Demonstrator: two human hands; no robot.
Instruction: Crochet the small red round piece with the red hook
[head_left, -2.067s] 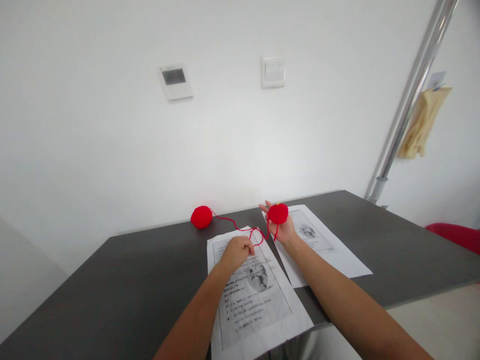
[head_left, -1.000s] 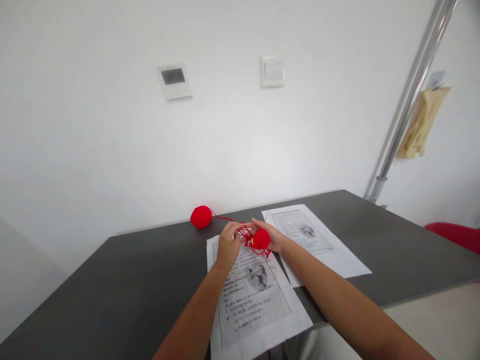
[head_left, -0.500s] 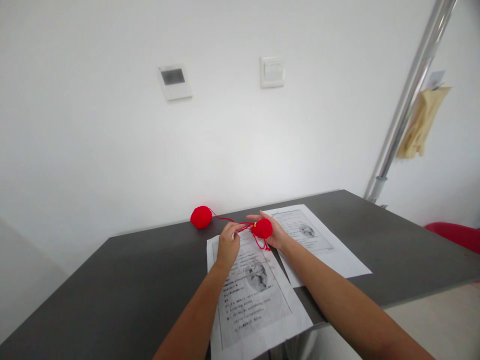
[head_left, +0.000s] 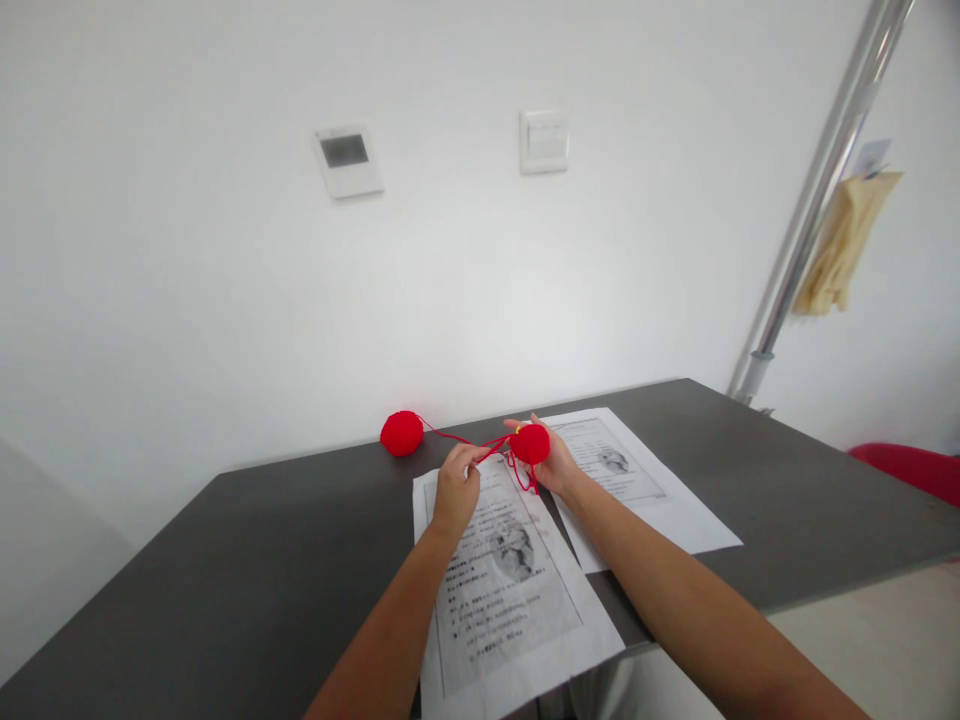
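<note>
My right hand [head_left: 551,462] cups a small round red crochet piece [head_left: 530,443] with a speck of yellow at its top, held a little above the table. My left hand [head_left: 455,492] is closed in a pinch on the red yarn strand [head_left: 489,449] that runs from the piece. The strand leads back to a red yarn ball [head_left: 401,433] lying on the dark table [head_left: 262,560] near the wall. Both hands hover over the far end of a printed sheet [head_left: 502,590].
A second printed sheet [head_left: 637,490] lies to the right. On the wall are a light switch [head_left: 544,141] and a small panel [head_left: 347,160]. A metal pole [head_left: 810,210] rises at the right, with beige gloves [head_left: 840,245] hanging beside it. A red seat [head_left: 911,468] shows at far right.
My right hand swung the crochet piece from the far right down to my left hand, then lifted it slightly up and right. The left hand kept its pinch on the yarn.
</note>
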